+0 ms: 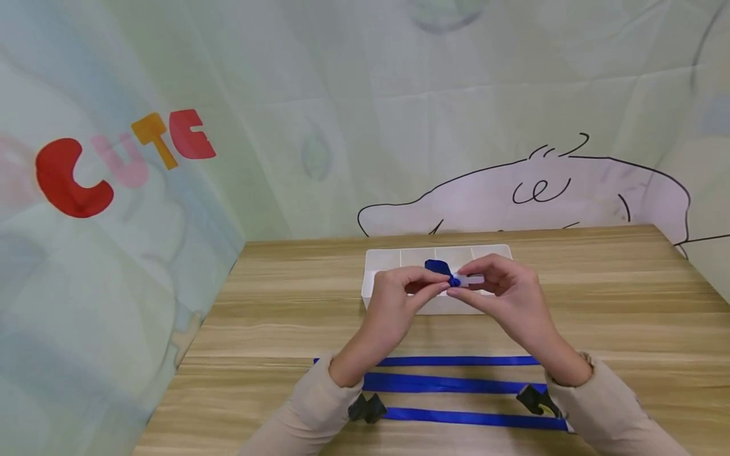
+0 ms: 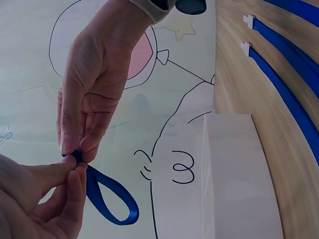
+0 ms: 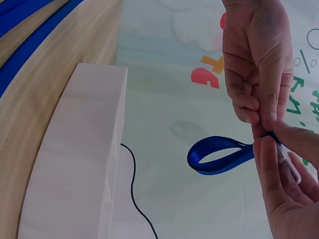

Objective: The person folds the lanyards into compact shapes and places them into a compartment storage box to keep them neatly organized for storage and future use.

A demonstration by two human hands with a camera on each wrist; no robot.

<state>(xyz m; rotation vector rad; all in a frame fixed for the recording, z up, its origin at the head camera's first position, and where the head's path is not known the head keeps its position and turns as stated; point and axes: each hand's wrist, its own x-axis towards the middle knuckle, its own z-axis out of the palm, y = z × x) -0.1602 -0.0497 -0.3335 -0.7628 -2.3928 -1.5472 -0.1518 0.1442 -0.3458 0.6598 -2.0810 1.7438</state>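
Two beige sleeves (image 1: pixel 319 402) are nearest, a black piece (image 1: pixel 374 409) at the left cuff and another at the right. Between and partly under the forearms, three blue straps (image 1: pixel 473 418) lie on the bench (image 1: pixel 274 304), roughly parallel, running side to side; the left wrist view shows white ends (image 2: pixel 245 48) on two of them.

Beyond the straps, both hands meet in the air. The left hand (image 1: pixel 393 301) pinches a blue ribbon (image 1: pixel 438 266) at its gathered knot, thumb and forefinger pressed close together. The right hand (image 1: pixel 510 294) has its fingers close together too, pinching the ribbon's knotted end along with a pale clip (image 1: pixel 473 279), which sticks out between thumb and forefinger. The ribbon's free part makes an open loop, pointing away from the person, above the bench and apart from the tray.

Behind the hands in the head view, the white tray (image 1: pixel 433 306) sits on the bench, its long side facing the person, dividers showing inside along its back wall. Farthest off hangs a pale printed cloth (image 1: pixel 319 95), with coloured letters reading CUTE (image 1: pixel 74 180) at left and a black-outlined figure (image 1: pixel 485 196) behind the tray.
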